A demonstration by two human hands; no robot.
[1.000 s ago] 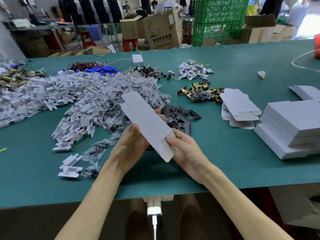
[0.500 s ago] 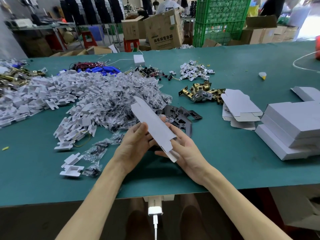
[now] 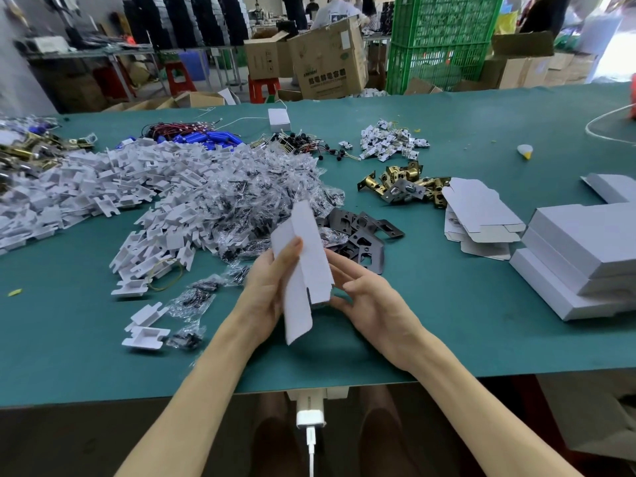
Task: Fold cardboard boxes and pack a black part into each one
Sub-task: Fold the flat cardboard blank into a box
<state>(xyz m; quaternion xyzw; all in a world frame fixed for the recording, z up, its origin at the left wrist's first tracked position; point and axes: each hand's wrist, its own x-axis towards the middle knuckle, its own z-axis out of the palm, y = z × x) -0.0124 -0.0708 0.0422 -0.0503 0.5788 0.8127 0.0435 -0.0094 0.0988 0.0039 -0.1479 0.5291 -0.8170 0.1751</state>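
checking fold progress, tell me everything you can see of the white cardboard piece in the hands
The white cardboard box blank is a long matte sheet, partly opened along a lengthwise crease so two panels meet at an angle, with a notch near its lower end. It is held above the green table mat, nearly upright, not yet a closed box. The left hand grips its left panel, thumb on the front; the right hand touches its right side with straight fingers.

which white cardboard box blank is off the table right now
The partly opened white cardboard box blank gripped in the left hand. The other flat blanks lie stacked on the green table, to the right.
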